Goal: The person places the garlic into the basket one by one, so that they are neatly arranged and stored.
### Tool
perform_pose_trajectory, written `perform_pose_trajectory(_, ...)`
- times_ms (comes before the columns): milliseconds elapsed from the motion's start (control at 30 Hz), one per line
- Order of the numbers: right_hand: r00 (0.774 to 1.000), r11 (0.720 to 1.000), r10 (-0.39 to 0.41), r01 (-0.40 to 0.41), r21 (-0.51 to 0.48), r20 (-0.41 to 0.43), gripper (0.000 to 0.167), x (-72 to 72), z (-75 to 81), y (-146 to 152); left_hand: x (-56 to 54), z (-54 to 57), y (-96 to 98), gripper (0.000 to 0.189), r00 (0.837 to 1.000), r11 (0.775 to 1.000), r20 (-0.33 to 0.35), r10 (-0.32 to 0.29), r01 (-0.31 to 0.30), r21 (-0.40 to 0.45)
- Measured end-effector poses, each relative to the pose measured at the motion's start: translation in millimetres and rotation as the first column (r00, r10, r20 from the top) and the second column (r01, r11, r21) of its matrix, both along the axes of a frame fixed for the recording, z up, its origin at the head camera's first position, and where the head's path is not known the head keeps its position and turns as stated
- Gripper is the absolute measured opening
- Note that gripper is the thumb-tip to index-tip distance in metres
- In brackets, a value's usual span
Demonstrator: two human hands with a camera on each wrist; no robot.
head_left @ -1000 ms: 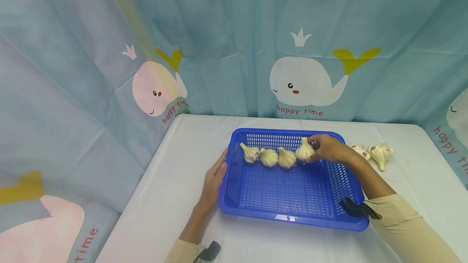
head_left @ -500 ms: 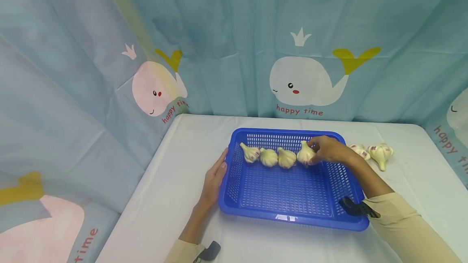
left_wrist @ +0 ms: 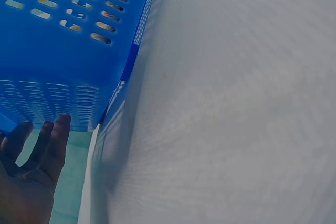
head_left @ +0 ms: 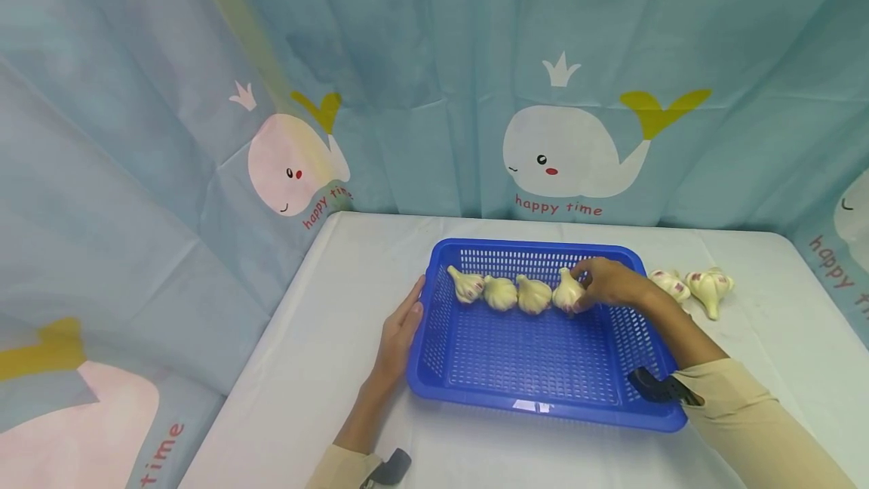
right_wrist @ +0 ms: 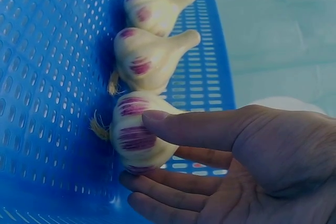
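Whale curtains (head_left: 407, 36) hung behind our table (head_left: 326, 338): from the head, our right hand (head_left: 607, 281) pinched a garlic (head_left: 566, 293) in the basket (head_left: 489, 402); left wrist, our straight-fingered left hand (left_wrist: 29, 177) touched its side; right wrist, three more garlics (right_wrist: 147, 59) sat in line.

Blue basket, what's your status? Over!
Right hand pinching garlic bulb, end of row of four. Left hand against side of blue basket. Two bulbs outside. Nothing visibly in the way.
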State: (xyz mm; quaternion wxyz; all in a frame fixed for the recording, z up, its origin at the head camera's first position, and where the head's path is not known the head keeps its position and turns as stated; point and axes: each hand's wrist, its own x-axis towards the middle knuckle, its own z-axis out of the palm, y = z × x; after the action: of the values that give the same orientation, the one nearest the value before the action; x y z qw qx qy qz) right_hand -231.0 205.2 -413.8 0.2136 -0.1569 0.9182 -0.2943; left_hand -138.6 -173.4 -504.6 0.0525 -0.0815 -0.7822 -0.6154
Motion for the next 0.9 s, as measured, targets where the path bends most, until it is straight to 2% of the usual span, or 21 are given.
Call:
perform_pose_trajectory(300, 0.999, 0.999, -0.034, 0.035, -0.033, 0.006, 0.072, 2.4, 7.1, 2, -1.3, -1.8, -0.1, 0.052, 1.0, 1.0, -0.002, 0.006, -0.006, -0.011)
perform_pose_trajectory(533, 0.996, 0.996, -0.051, 0.046, -0.075, -0.07, 0.061, 4.9, 14.3, 7, -1.0, -1.8, -0.4, 0.053, 1.0, 1.0, -0.002, 0.009, -0.009, -0.025)
perform_pose_trajectory(900, 0.995, 0.992, -0.097, 0.094, -0.088, -0.034, 0.064, 12.7, 26.6, 12, -0.2, -1.3, -0.2, 0.052, 1.0, 0.999, -0.012, 0.017, -0.017, -0.033)
